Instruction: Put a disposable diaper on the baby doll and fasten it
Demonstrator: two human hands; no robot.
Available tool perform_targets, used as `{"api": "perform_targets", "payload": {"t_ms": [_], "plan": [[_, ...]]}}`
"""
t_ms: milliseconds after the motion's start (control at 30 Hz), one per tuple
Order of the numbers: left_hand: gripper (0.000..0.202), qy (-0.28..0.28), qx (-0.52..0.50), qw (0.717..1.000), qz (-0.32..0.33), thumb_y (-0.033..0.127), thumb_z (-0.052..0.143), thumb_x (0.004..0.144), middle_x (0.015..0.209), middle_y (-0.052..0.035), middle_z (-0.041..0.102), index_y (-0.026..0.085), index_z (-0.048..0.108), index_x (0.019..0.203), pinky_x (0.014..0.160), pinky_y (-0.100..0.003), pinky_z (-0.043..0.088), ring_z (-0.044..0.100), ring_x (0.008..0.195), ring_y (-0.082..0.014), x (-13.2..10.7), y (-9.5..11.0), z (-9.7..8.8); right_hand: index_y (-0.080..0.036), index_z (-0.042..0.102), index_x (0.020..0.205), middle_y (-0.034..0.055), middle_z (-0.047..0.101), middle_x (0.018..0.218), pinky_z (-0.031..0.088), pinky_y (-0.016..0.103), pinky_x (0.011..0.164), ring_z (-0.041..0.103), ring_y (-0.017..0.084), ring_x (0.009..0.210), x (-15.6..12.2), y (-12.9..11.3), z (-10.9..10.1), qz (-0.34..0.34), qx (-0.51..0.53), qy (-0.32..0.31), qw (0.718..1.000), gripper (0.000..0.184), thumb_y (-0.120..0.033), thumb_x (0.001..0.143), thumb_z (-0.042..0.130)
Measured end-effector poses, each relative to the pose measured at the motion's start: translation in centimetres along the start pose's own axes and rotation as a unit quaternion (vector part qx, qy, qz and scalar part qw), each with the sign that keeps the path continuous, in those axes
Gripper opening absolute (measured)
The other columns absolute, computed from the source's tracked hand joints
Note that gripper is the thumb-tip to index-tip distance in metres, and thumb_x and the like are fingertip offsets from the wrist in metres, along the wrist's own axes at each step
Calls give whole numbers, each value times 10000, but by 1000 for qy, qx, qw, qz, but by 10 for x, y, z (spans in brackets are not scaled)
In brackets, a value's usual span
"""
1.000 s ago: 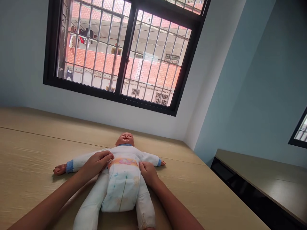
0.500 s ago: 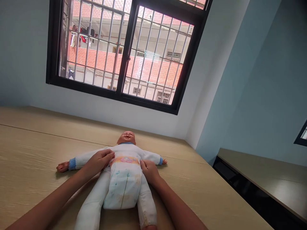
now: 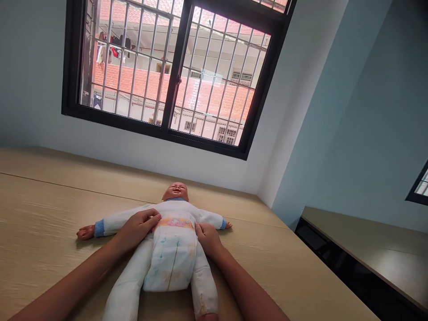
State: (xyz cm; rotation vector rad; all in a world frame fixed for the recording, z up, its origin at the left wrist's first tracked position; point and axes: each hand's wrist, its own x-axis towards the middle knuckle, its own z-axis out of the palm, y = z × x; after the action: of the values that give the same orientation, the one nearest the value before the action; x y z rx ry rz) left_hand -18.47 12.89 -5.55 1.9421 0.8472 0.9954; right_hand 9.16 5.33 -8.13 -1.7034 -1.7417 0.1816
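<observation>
A baby doll (image 3: 175,207) in a white suit with blue cuffs lies on its back on the wooden table, arms spread and head toward the window. A white diaper (image 3: 171,261) with a printed orange waistband covers its lower belly and crotch. My left hand (image 3: 140,226) is closed at the left end of the waistband, thumb and fingers pressed together there. At the opposite end, my right hand (image 3: 207,238) pinches the diaper's side edge by the doll's hip. Some fingertips of both hands are hidden against the doll's sides.
The light wooden table (image 3: 50,209) reaches back to the wall below a black-framed barred window (image 3: 162,129). A second table (image 3: 374,249) with a dark open shelf stands to the right, past this table's edge.
The view has shifted very slightly. Both hands keep the same places on the diaper, and the doll lies as before.
</observation>
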Motion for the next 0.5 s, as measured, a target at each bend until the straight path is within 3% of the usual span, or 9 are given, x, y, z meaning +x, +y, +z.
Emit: {"api": "perform_targets", "payload": {"t_ms": [167, 333, 500], "plan": [[454, -18, 33, 999, 6, 605, 488, 967, 716, 23, 516, 210, 557, 753, 684, -294, 359, 455, 718, -191, 1, -4, -2, -211, 467, 611, 36, 583, 651, 255, 315, 611, 454, 179, 642, -1, -2, -2, 2, 7, 2, 1000, 454, -341, 1042, 409], [398, -20, 73, 997, 3, 565, 486, 975, 744, 19, 567, 212, 609, 835, 684, -298, 350, 488, 730, -197, -1, -2, 0, -212, 513, 615, 45, 595, 667, 281, 320, 612, 473, 187, 645, -3, 0, 2, 4, 18, 2, 1000, 470, -348, 1049, 397], [338, -24, 108, 994, -3, 524, 456, 996, 702, 36, 591, 238, 583, 867, 666, -298, 357, 514, 681, -196, -7, 5, 3, -229, 428, 583, 64, 543, 628, 340, 331, 596, 496, 208, 637, -7, -3, 8, -12, 25, 2, 1000, 532, -417, 1060, 288]]}}
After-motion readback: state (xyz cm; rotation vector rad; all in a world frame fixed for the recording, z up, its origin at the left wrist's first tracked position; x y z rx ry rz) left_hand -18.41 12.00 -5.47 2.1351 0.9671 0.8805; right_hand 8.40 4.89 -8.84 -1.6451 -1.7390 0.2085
